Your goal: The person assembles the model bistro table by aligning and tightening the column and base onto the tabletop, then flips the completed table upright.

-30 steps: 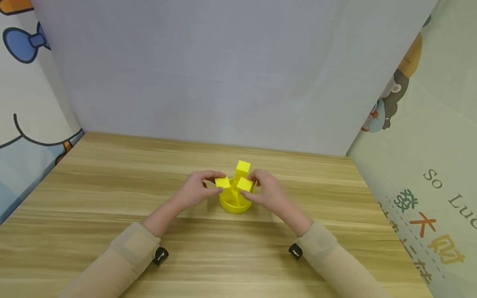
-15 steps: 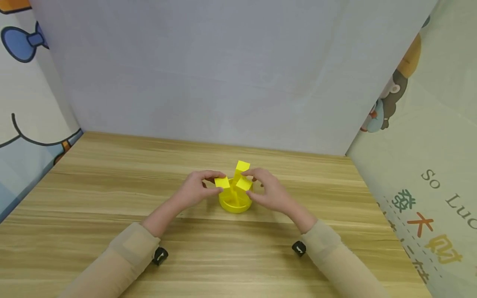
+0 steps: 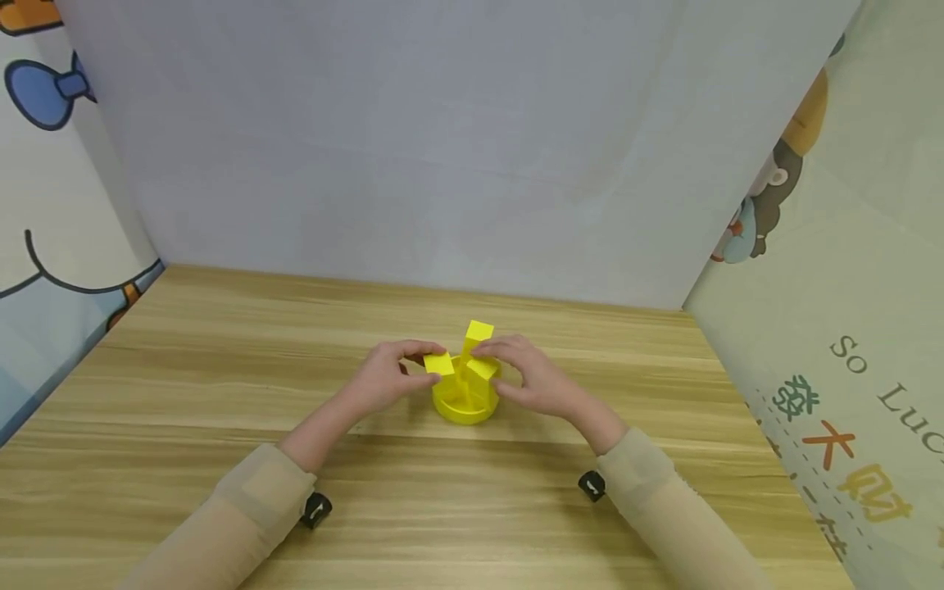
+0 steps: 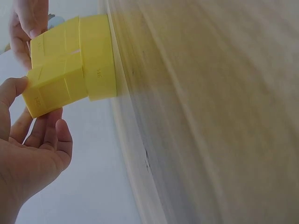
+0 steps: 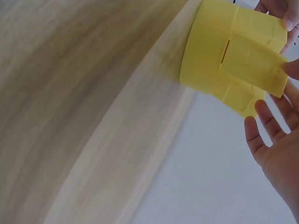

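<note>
A round yellow holder (image 3: 465, 417) stands on the wooden table with three yellow rectangular blocks upright in it. My left hand (image 3: 379, 381) pinches the left block (image 3: 438, 365) near its top, thumb in front and fingers behind. The right block (image 3: 483, 370) sits between the thumb and fingers of my right hand (image 3: 538, 383). Behind them rises the back block (image 3: 479, 331), untouched and looking taller. In the left wrist view, small raised numbers mark the holder's wall (image 4: 99, 74). The right wrist view shows my right thumb pressed on its block (image 5: 254, 63), with a narrow gap at the block's lower edge.
The wood-grain table (image 3: 413, 508) spreads around the holder. A pale grey cloth backdrop (image 3: 442, 147) hangs at its far edge. Printed cloths flank both sides, one with a cartoon figure (image 3: 44, 94), the other with lettering (image 3: 833, 442). Black wrist cameras (image 3: 317, 509) hang below both sleeves.
My right hand has shifted its hold, its fingers reaching further left across the back of the right block, which has turned and dropped slightly. My left hand has stayed on the left block.
</note>
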The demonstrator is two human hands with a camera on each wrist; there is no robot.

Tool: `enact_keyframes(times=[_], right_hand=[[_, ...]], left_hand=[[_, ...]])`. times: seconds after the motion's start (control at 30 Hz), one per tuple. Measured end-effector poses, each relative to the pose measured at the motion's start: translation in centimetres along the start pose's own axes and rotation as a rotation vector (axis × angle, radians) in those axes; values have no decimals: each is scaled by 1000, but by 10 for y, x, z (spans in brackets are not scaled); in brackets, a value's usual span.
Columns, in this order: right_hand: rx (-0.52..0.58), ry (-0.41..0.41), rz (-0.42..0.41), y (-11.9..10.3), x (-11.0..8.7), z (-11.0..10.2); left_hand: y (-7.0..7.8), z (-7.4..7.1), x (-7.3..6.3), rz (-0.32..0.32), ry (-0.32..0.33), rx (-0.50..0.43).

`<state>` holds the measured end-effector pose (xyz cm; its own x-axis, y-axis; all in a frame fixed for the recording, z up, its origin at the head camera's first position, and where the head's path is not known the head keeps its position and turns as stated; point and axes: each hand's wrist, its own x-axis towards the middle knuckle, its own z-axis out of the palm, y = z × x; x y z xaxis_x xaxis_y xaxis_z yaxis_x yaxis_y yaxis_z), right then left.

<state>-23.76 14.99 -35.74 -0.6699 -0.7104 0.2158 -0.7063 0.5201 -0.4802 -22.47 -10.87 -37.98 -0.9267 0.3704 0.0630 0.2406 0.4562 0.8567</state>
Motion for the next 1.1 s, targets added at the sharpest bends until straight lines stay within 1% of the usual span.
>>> enact_keyframes(times=[0.17,0.33,0.47,0.63,0.7,0.73,0.8,0.87,0.93,1.03,1.1], right_hand=[[-40,56,96,1,0,1],[-32,110,206,0,-2,3],[-53,156,299,-2,-3,6],[-88,172,399,-11,-3,7],[-98,171,414,-12,-3,7],[-104,171,411,-12,-3,7],[-103,167,374,-11,-5,7],[-101,158,300,-8,-6,5],[-99,139,206,-4,-8,2],[-92,90,75,0,-10,-4],[-102,50,17,2,-11,-7]], left_hand=[[1,1,1,3,4,-3],[0,1,1,2,9,-3],[1,1,1,-5,13,4],[1,1,1,-6,13,9],[2,1,1,-5,13,9],[2,1,1,-4,13,8],[2,1,1,-4,14,5],[2,1,1,-4,12,6],[3,1,1,-7,6,7],[3,1,1,-12,0,4],[3,1,1,-14,0,0]])
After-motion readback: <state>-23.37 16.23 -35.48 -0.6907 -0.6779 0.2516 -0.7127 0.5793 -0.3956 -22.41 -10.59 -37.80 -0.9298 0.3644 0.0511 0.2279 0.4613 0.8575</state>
